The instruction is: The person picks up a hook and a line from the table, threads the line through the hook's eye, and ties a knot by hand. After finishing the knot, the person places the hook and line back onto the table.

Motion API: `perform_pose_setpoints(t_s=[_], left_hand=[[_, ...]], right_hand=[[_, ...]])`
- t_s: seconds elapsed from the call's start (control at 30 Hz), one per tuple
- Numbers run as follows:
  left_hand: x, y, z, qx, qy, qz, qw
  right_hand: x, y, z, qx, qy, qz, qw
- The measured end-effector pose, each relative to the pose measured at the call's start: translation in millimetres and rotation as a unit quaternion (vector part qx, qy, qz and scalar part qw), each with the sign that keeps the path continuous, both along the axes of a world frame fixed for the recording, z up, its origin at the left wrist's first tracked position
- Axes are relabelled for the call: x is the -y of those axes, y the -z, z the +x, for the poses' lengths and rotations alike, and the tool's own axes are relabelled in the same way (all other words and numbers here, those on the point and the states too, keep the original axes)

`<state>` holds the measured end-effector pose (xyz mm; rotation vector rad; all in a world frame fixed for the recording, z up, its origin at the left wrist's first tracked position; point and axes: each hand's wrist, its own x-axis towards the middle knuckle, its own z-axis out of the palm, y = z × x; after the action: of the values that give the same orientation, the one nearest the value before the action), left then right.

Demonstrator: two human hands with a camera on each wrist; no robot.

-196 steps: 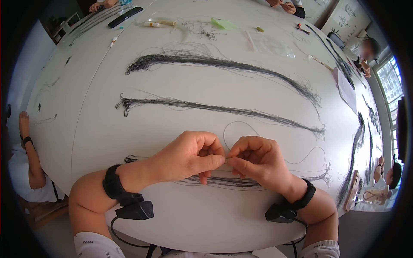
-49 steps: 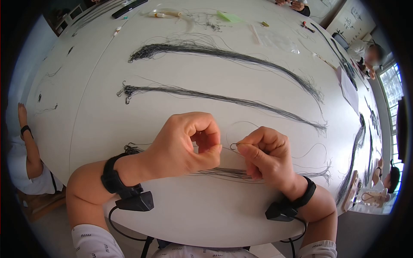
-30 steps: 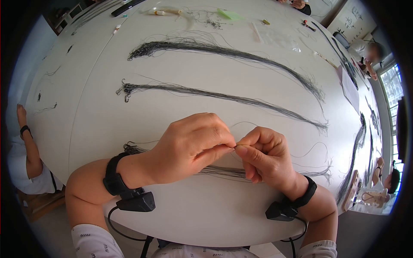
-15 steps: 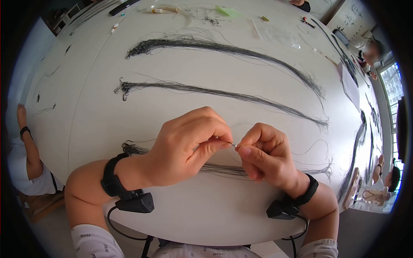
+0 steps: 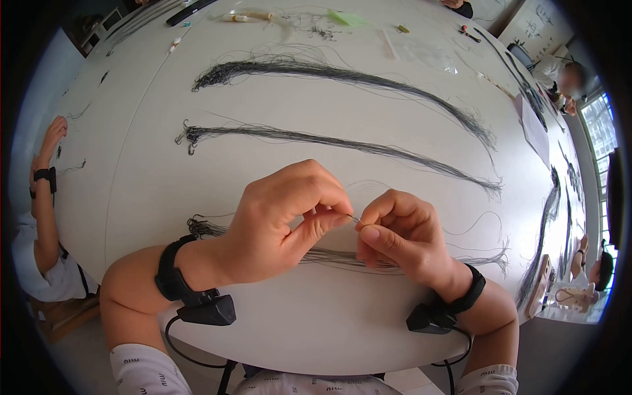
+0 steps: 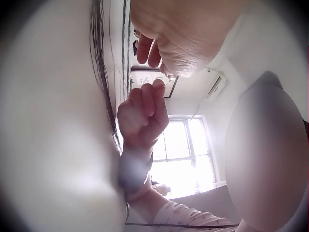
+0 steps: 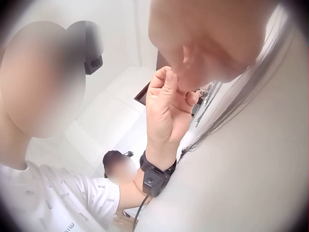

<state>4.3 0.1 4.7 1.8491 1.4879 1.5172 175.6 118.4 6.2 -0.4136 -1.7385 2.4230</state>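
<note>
Over the white table, my left hand and right hand meet almost tip to tip. Between them shows a short length of a small dark fish hook. The left thumb and index finger pinch one end; the right thumb and index finger pinch the other. Most of the hook is hidden by the fingertips. Below the hands lies a bundle of hooks on dark fishing line, partly covered by the left forearm. In the right wrist view the left hand has its thumb and index finger together.
Two more bundles of snelled hooks, a thin one and a thicker one, lie beyond my hands. Farther back are a green paper and a clear plastic bag. Another person's hand is on the left.
My hands were apart, with the hook's bend showing at the right fingertips. The left fingers have come over and pinched it. At far left, another person's hand has reached farther onto the table.
</note>
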Motion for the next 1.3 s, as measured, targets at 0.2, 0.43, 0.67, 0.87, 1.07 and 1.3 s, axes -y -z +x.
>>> perform_pose_setpoints(t_s=[0.2, 0.43, 0.67, 0.87, 1.07, 1.3], left_hand=[[0, 0, 0, 0.007, -0.001, 0.006, 1.0], [-1, 1, -2, -0.012, 0.023, 0.018, 1.0], [3, -2, -2, 0.072, 0.056, -0.096, 0.991], [5, -7, -5, 0.255, 0.083, -0.241, 0.933], [5, -9, -2, 0.193, 0.089, -0.214, 0.953], [4, -8, -2, 0.076, 0.052, -0.086, 0.992]], right_hand=[[3, 6, -2, -0.073, 0.017, 0.011, 0.997], [1, 3, 0, -0.043, 0.024, 0.006, 0.999], [1, 2, 0, -0.046, 0.057, 0.061, 0.995], [4, 4, 0, -0.065, 0.066, 0.143, 0.985], [4, 5, 0, -0.061, 0.063, 0.148, 0.985], [4, 1, 0, -0.019, 0.071, 0.118, 0.99]])
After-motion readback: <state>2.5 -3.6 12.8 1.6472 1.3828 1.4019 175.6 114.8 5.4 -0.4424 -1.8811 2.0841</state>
